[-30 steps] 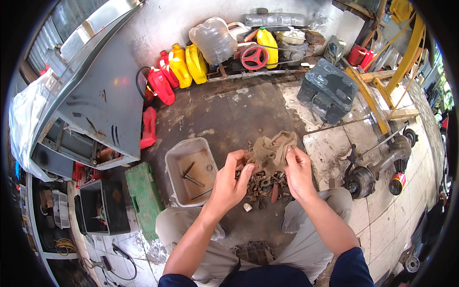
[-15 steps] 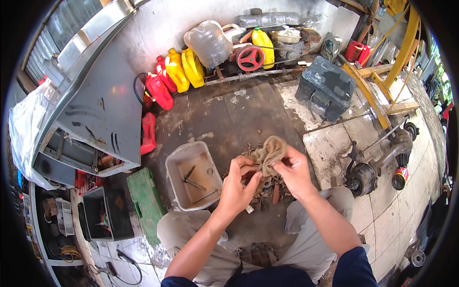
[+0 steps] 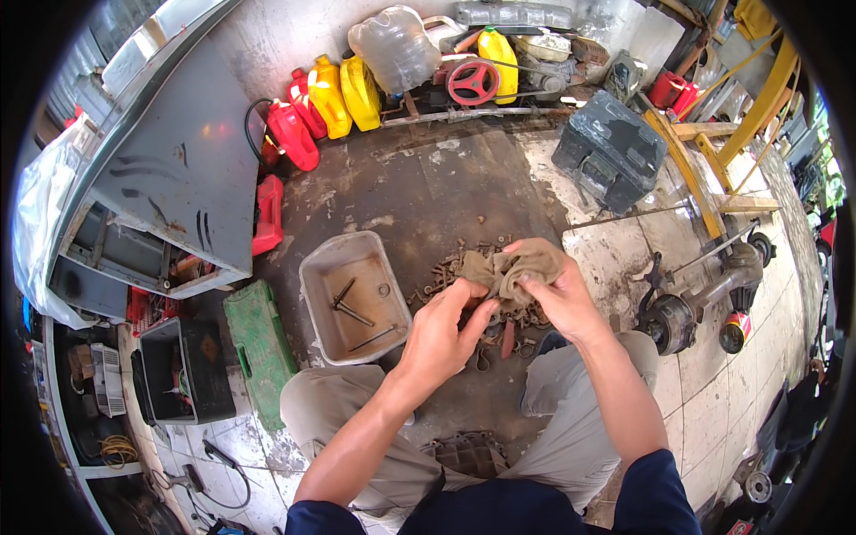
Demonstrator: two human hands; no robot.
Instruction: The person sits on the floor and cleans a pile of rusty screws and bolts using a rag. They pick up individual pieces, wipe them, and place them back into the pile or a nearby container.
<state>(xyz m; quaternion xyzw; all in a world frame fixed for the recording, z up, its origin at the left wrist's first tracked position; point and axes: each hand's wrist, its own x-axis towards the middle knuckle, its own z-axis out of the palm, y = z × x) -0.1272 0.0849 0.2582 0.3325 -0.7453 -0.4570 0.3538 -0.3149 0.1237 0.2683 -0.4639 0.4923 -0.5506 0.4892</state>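
Rag [image 3: 522, 265]: bunched, pinched between left hand [image 3: 441, 334] and right hand [image 3: 557, 299]; bolts [image 3: 446, 272] just beyond the fingertips.

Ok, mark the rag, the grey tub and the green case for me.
rag [image 3: 526, 263], head view, on the bunched cloth between the hands.
grey tub [image 3: 314, 294], head view, on its left rim.
green case [image 3: 259, 343], head view, on the middle of its lid.
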